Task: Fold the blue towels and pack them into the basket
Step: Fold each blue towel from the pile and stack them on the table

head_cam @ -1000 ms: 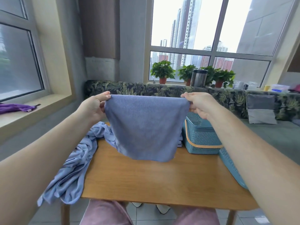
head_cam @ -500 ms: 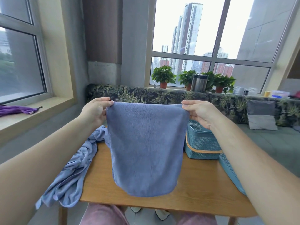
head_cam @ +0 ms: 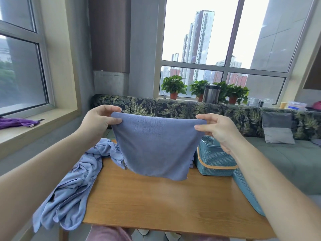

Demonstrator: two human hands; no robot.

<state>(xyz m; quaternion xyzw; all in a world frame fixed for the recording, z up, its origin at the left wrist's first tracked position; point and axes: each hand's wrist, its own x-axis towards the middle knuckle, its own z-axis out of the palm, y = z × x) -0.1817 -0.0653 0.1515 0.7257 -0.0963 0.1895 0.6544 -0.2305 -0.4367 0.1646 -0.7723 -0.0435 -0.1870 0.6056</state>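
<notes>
**Towel held up over table**

Blue towel (head_cam: 156, 150) hangs in the air above the wooden table (head_cam: 165, 202), lower edge clear of the top. Left hand (head_cam: 99, 122) pinches its upper corner at 10 o'clock. Right hand (head_cam: 217, 131) pinches the corner at 2 o'clock. Heap of blue towels (head_cam: 73, 188) at 8 o'clock, draped over the table edge. Teal basket (head_cam: 215, 160) at 3 o'clock, on the table.

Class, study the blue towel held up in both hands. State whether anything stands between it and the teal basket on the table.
Nothing visible does. The towel, pinched by left hand and right hand, hangs over the table just left of the basket, whose rim the right hand partly hides.
</notes>
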